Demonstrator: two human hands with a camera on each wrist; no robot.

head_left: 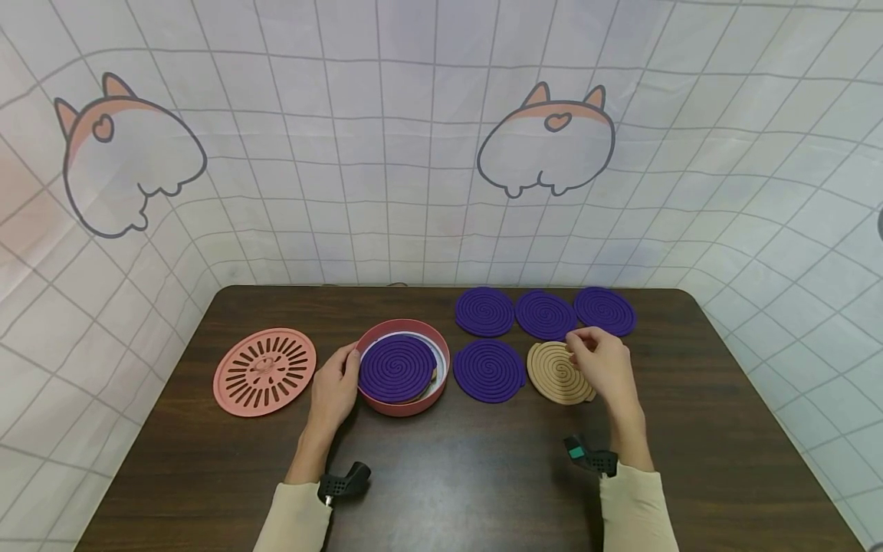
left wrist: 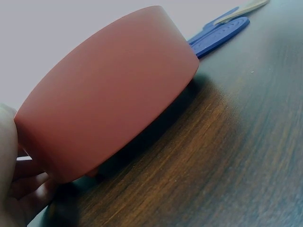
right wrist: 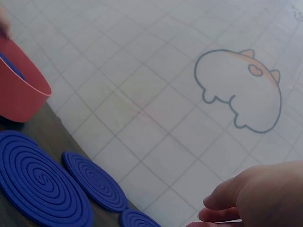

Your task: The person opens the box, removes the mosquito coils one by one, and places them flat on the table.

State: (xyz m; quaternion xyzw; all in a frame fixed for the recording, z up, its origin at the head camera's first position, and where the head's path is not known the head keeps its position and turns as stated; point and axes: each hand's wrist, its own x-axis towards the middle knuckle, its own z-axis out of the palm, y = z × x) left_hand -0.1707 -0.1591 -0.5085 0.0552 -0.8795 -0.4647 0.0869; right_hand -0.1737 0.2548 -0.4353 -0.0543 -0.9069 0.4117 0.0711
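My left hand (head_left: 336, 389) grips the left side of a round red box (head_left: 403, 410), with the thumb at its rim. Inside the box a purple mosquito coil (head_left: 398, 369) lies on top, and a bit of tan shows beneath its edge. Over a tan mosquito coil (head_left: 555, 376) hovers my right hand (head_left: 605, 364), fingers loosely bent and nothing seen between them. In the right wrist view, the thumb (right wrist: 222, 195) and fingers appear apart from any coil. Between the box and the tan coil lies another purple coil (head_left: 489, 371).
A pink slotted lid (head_left: 265, 372) lies flat at the left. Along the table's back edge sit three purple coils, the left one (head_left: 484, 312), the middle one (head_left: 546, 315) and the right one (head_left: 605, 311). Behind the dark wooden table (head_left: 441, 491) hangs a white checked curtain (head_left: 414, 153).
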